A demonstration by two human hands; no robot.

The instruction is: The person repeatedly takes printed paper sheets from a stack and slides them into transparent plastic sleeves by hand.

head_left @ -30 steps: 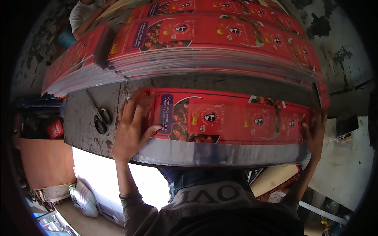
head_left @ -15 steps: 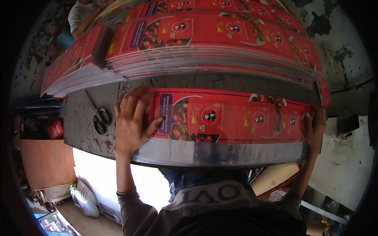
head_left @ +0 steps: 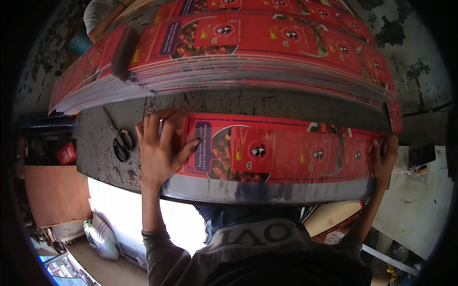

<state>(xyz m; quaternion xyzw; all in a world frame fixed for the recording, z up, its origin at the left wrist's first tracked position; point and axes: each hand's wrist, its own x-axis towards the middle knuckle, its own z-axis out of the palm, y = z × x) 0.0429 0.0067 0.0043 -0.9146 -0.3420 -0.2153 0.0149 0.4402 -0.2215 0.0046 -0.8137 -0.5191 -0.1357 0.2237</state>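
A long red printed sheet [head_left: 296, 164] with panda logos and food pictures lies in front of me. It rests over clear plastic sheeting [head_left: 267, 191], whose bare strip shows along the near table edge. My left hand [head_left: 162, 148] holds the sheet's left end, thumb on top and fingers bent at the edge. At the opposite end, my right hand [head_left: 384, 159] grips the right edge with its thumb on top; its other fingers are partly hidden. Black-handled scissors [head_left: 122, 145] lie on the table, left of my left hand.
Tall stacks of similar red sheets [head_left: 257, 40] fill the far side of the dark scratched table [head_left: 107, 164]. Another person's arm [head_left: 102, 26] shows at the upper left. A brown board [head_left: 57, 195] and a white sack [head_left: 102, 236] are below left.
Both hands have drawn the red sheet slightly toward my body. It now covers more of the clear strip at the near edge. The scissors stay put.
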